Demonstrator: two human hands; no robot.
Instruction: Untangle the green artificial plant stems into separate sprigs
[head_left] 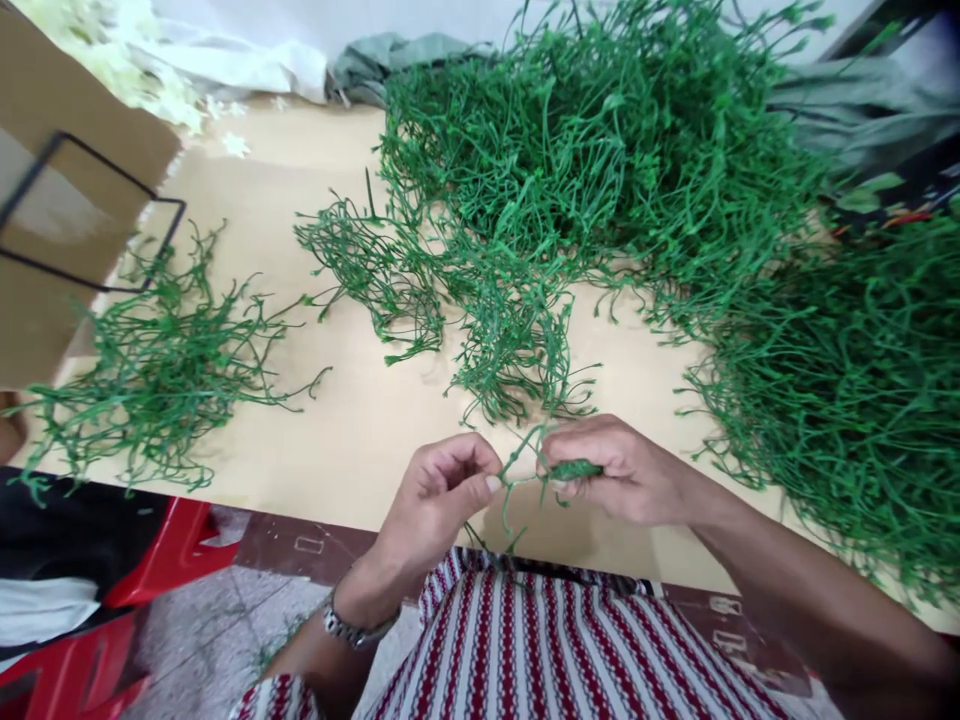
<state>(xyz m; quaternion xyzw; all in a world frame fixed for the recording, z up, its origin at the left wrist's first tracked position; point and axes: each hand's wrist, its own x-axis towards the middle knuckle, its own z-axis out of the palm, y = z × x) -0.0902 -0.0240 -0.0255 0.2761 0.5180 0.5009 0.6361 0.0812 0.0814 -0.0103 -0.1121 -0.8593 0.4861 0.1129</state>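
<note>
Near the table's front edge, my left hand [446, 490] pinches a thin green artificial stem [517, 468] between thumb and fingertips. My right hand [615, 470] is closed close beside it, wrapped around a dark green bundle [576, 469] that looks like several stem pieces. Between the two hands the thin stem branches up and down, its lower tips hanging over the edge. Just beyond my hands lies a small heap of green stems [517, 350]. What sits inside my right palm is partly hidden by the fingers.
Big piles of green stems cover the back [600, 140] and right side [862, 390] of the table [337, 440]. A smaller pile [172, 360] lies left, beside a cardboard box [82, 150] and a black wire frame [97, 283]. Red stools [161, 560] stand below left.
</note>
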